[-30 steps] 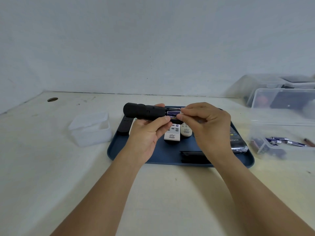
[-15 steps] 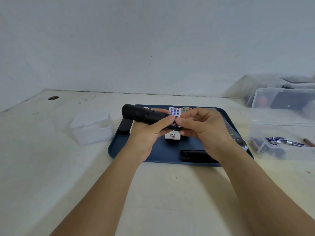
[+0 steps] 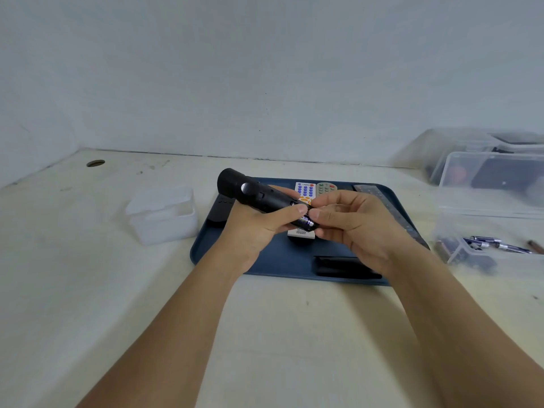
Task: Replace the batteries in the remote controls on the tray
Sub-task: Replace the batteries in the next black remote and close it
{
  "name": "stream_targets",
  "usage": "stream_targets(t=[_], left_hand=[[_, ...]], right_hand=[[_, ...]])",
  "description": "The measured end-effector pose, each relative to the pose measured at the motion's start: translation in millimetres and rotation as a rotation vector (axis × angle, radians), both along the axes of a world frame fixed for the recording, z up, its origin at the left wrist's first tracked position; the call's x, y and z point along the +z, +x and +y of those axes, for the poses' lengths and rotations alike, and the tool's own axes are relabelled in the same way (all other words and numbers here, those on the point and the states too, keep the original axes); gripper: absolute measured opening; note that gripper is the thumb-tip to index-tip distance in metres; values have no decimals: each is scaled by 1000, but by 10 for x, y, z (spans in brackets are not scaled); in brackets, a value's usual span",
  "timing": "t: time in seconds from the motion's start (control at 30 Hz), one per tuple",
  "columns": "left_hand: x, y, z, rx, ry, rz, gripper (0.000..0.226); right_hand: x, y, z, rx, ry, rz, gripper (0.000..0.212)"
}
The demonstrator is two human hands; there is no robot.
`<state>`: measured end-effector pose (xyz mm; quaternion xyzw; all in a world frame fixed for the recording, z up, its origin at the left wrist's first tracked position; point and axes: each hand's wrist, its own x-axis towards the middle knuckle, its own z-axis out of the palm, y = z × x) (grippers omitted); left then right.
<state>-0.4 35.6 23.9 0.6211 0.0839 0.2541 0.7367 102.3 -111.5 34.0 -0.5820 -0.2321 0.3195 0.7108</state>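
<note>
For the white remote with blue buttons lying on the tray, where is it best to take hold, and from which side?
Probably by the far, button end of the white remote, pinching its long edges from above. It lies flat on the tray, and its near end is hidden under the black remote and both hands.

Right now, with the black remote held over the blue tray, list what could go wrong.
1. The purple-labelled battery shows in the open end of the black cylindrical remote control; with that end tilted down, it might slide out.
2. The left hand alone grips the remote while the right hand works at its end; a hard push could twist it loose onto the white button remote on the blue plastic tray.
</note>
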Motion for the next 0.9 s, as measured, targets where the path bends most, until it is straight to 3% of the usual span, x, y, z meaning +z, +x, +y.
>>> stream_targets(t=[0.1, 0.23, 0.4, 0.47, 0.67, 0.8, 0.9], left_hand=[[-13, 6, -3, 51, 35, 14, 19], [-41, 46, -34, 98, -9, 60, 21], [-30, 73, 10, 88, -249, 100, 16], [-33, 76, 15, 63, -290, 127, 12], [-22, 106, -33, 74, -326, 161, 5], [-2, 121, -23, 86, -394, 184, 33], [5, 120, -25, 93, -412, 187, 38]], right_hand=[[-25, -24, 27, -34, -57, -110, 10], [16, 65, -48, -33, -244, -398, 10], [119, 210, -344, 131, -857, -957, 26], [96, 189, -328, 225, -950, -1001, 33], [58, 181, -284, 276, -970, -997, 27], [57, 167, -273, 290, -979, -1001, 27], [82, 189, -319, 274, -992, -986, 29]])
